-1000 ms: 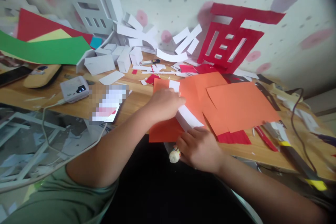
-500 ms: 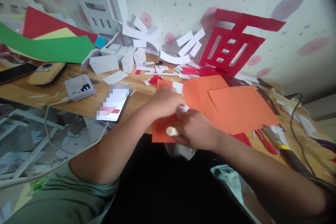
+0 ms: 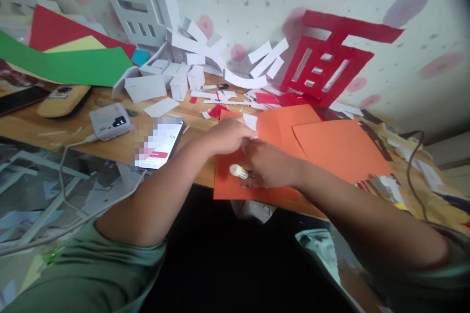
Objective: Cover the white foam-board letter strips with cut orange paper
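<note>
Orange paper lies at the table's front edge under both hands. My left hand presses on a small white paper piece, its fingers together; whether it pinches the piece is hidden. My right hand is closed around a small white tube with a cream cap, which points left. The fingertips of both hands meet over the white piece, most of which they cover. A second orange sheet overlaps the first on the right.
Behind stand a red cut-out character and white foam blocks. A phone, a white power bank and a cable are on the left. Green and red sheets lie at the back left, a craft knife behind the hands.
My right hand has moved up and slightly left across the orange paper with the tube, closer to my left hand. My left hand has shifted slightly.
</note>
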Demonstrator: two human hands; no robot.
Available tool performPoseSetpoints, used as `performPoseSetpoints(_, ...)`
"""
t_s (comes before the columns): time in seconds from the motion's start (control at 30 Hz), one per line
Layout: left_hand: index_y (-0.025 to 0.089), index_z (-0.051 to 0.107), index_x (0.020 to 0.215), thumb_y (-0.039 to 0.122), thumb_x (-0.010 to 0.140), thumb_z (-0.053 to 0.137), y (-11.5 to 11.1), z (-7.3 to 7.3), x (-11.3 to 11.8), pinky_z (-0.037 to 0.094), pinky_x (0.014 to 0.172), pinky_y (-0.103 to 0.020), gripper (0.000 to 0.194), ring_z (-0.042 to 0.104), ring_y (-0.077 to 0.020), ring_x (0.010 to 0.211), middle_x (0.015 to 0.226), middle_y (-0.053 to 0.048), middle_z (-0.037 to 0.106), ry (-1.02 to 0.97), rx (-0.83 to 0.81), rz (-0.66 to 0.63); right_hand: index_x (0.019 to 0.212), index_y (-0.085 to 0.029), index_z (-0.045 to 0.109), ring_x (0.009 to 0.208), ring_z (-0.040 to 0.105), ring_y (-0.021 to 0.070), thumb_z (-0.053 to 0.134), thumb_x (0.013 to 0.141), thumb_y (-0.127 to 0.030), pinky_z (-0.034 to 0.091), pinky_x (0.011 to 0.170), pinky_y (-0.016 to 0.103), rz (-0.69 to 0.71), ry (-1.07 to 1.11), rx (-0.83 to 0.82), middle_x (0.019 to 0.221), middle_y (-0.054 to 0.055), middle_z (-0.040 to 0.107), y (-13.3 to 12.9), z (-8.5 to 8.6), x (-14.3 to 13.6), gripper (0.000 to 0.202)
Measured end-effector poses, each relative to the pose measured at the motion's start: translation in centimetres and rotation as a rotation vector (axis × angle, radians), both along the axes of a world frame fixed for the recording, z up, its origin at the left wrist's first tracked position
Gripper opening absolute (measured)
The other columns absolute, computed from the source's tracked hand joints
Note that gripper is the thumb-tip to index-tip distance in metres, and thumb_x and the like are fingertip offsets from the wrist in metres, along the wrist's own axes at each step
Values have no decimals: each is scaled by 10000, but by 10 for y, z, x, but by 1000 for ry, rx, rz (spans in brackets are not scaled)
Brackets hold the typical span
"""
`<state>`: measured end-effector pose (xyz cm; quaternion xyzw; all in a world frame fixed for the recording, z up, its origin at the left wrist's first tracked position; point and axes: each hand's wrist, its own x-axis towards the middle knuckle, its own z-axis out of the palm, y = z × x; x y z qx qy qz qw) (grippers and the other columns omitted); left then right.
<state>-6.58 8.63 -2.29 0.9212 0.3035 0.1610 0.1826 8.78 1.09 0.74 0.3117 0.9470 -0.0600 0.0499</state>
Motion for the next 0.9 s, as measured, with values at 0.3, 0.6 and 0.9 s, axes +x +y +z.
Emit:
performPoseSetpoints(0.3,187,703,743,42,739,402,8,-8,-2,444,728,-326,334,582,-167,810,817,-30,656,-90,-31,-101,702,-151,624,710,512,162,718,794,-229,369,702,294,-9,196,-80,706,19,632,13,-2,5,153)
performPoseSetpoints(0.6,198,712,776,78,774,406,7,-8,-3,449,730,-329,328,583,-177,829,850,-41,658,-110,-39,-74,685,-163,615,774,511,204,568,802,-155,331,782,348,21,138,130,729,41,640,5,-7,7,126)
performPoseSetpoints(0.9,231,741,918,59,817,409,-2,-8,1,404,941,-402,387,563,-195,959,952,-24,695,-74,56,-1,728,-178,558,733,435,174,550,767,-137,254,695,337,11,-1,63,736,24,600,-32,2,18,57)
